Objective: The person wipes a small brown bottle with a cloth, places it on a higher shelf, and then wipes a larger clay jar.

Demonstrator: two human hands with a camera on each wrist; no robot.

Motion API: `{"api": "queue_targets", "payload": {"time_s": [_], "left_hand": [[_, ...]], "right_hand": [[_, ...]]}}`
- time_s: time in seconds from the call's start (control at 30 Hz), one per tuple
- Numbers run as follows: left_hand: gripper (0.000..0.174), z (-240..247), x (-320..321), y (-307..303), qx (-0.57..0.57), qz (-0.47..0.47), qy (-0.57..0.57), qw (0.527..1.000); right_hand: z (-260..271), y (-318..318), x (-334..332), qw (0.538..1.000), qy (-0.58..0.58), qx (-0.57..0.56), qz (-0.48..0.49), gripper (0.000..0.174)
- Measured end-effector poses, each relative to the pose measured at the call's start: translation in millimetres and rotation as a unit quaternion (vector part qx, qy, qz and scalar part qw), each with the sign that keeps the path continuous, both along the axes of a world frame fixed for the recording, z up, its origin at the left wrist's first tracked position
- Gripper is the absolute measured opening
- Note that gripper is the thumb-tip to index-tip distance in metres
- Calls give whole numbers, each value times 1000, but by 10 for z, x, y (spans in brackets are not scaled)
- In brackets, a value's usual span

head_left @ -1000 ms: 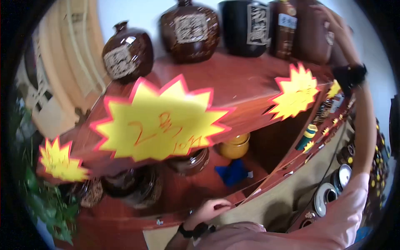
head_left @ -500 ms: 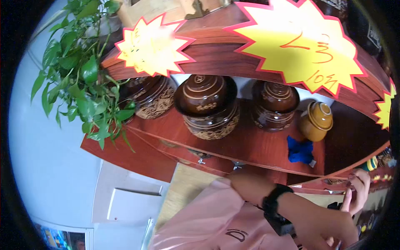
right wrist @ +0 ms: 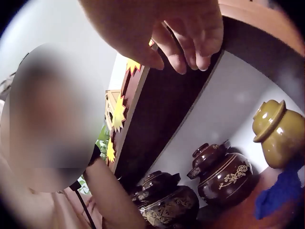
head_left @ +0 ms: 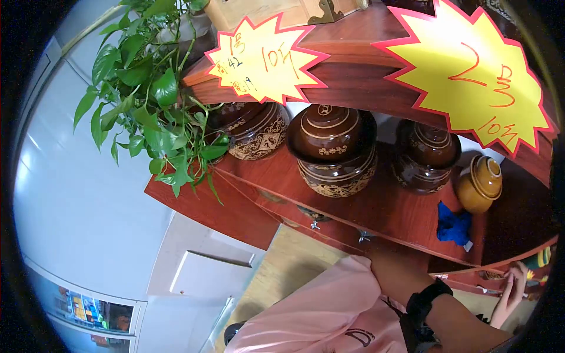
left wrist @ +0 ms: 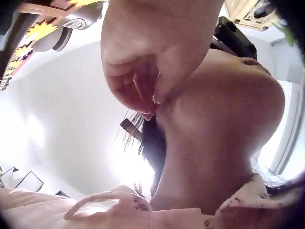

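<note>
In the left wrist view my left hand [left wrist: 133,78] is close to my neck and dark hair [left wrist: 153,136], its fingers loosely bent and the visible part of the palm bare. In the head view its forearm, with a black wristband [head_left: 428,299], leaves at the lower right, so the hand is out of sight there. My right hand [right wrist: 188,38] hangs relaxed with nothing in its fingers, in front of the shelf's dark panel. The head view has that right hand [head_left: 516,286] at the far right, near a green and yellow item [head_left: 537,259].
Brown lidded jars [head_left: 335,150] and a mustard-yellow pot [head_left: 479,183] stand on a red-brown shelf [head_left: 376,215], with a blue cloth [head_left: 453,225] lying there. Yellow starburst signs [head_left: 477,76] hang from the upper edge. A trailing plant [head_left: 154,88] hangs at the left.
One second ago a raised hand touched the tall brown vessels on top; it has come down. The view has swung left toward the plant. The left arm now crosses the lower right.
</note>
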State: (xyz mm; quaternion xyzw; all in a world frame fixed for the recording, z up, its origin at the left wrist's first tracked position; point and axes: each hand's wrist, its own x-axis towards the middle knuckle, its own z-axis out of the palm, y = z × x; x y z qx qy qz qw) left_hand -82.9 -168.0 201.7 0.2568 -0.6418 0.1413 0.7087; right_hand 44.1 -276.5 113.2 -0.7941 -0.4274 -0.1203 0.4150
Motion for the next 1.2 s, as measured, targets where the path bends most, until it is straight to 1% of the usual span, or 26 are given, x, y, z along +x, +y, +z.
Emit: {"api": "queue_targets", "payload": {"time_s": [0.07,0.17,0.27,0.37,0.47,0.5,0.6,0.63,0.73,0.77,0.8,0.83,0.87,0.93,1.0,1.07,1.13,1.2], "left_hand": [[43,-5,8,-18,-2,1,-1,1000],[44,-13,6,-22,-7,0,-4,1000],[45,-14,2,-39,-9,2,-7,1000],[46,-18,-30,-36,-11,1,-6,1000],[47,-35,-70,-49,-13,-5,-2,1000],[48,-44,-85,-53,-14,-4,0,1000],[49,-64,-106,-40,-11,-2,5,1000],[49,-66,-119,-36,-10,-3,8,1000],[50,-69,-171,-9,-12,-4,11,1000],[51,-64,-211,7,-13,-4,10,1000],[51,-51,-241,31,-13,-3,10,1000],[52,-33,-269,54,-10,0,10,1000],[52,-23,-287,49,-5,12,3,1000],[46,-43,-260,125,68,75,10,995],[29,-91,-263,488,212,140,42,966],[40,-202,-315,862,266,150,121,945],[44,-605,-306,1101,292,243,181,907],[41,-968,-331,1352,366,302,317,821]], "right_hand": [[-28,-7,20,1000,-4,-3,8,13],[-27,35,7,1000,21,24,-2,13],[-29,78,46,999,-40,15,16,11],[-56,127,-34,997,72,19,-3,12],[-156,135,18,991,122,20,52,11],[-101,198,-75,991,136,5,12,11],[-159,291,-102,996,87,-20,-2,10],[-156,316,-125,996,87,-29,-11,10],[-193,393,-141,990,134,-44,13,11],[-160,481,-212,996,82,-41,13,12],[-112,540,-279,990,127,-55,-5,16],[-169,558,-266,993,89,-76,-8,18],[-260,578,-257,994,52,-99,-14,21],[-419,656,-244,995,28,-94,18,27],[-469,781,-294,992,7,-119,28,35],[-599,908,-337,992,-40,-122,7,44],[-729,1028,-319,990,-62,-128,-9,54],[-908,1148,-256,985,-86,-144,-33,61]]}}
